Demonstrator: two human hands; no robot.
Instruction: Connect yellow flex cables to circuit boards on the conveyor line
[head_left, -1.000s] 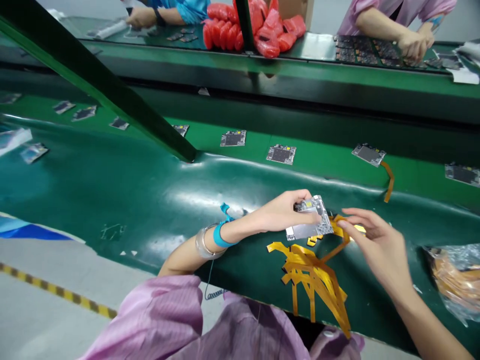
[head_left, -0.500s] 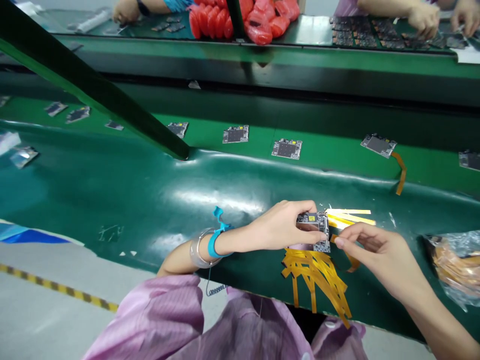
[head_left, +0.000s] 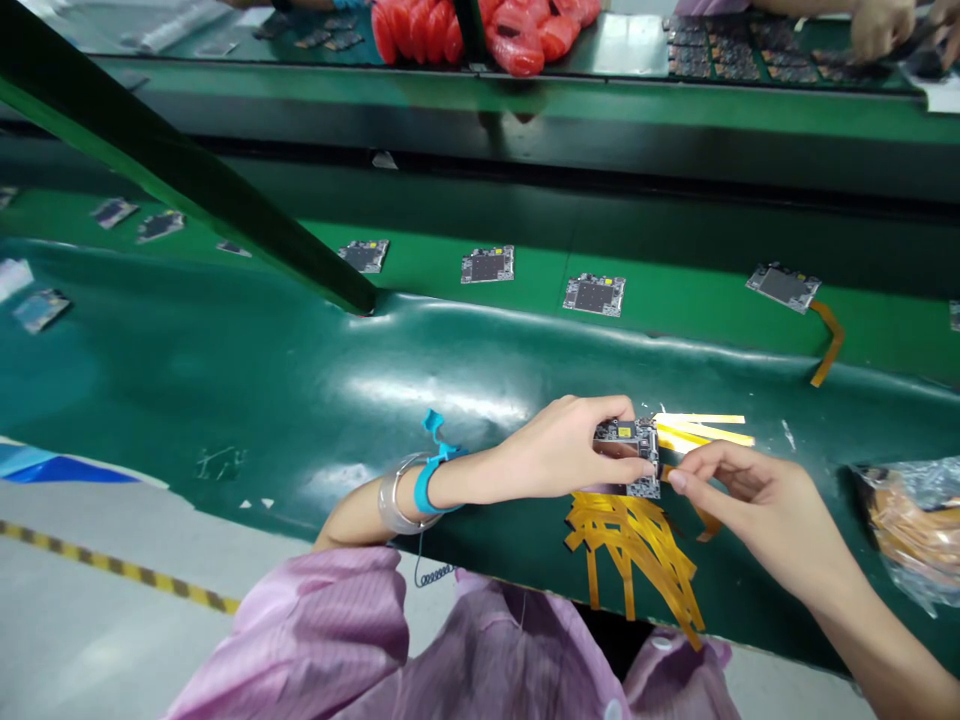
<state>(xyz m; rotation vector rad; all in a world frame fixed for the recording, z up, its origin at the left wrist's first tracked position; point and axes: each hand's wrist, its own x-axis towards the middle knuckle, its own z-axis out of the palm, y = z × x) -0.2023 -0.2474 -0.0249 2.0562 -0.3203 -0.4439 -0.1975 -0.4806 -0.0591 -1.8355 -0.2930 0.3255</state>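
Between the thumb and fingers of my left hand (head_left: 581,445) is a small circuit board (head_left: 637,432) with a yellow square on it. My right hand (head_left: 739,490) pinches an orange flex cable (head_left: 667,473) at the board's right edge; the cable's tail hangs below my fingers. Whether its end sits in the board's connector I cannot tell. Just below the board lies a pile of orange flex cables (head_left: 637,550). Yellow-white strips (head_left: 705,430) lie behind my right fingers. A blue wrist strap (head_left: 426,485) is around my left wrist.
Several circuit boards (head_left: 595,295) lie on the green conveyor belt (head_left: 675,300), one with an orange cable attached. A clear bag of cables (head_left: 915,525) is at the right. A green post (head_left: 225,210) slants across the left. Co-workers' hands (head_left: 885,28) are at the far bench.
The boards on the belt have shifted to the right. My hands keep nearly the same hold on the board and cable. The view has tipped slightly downward.
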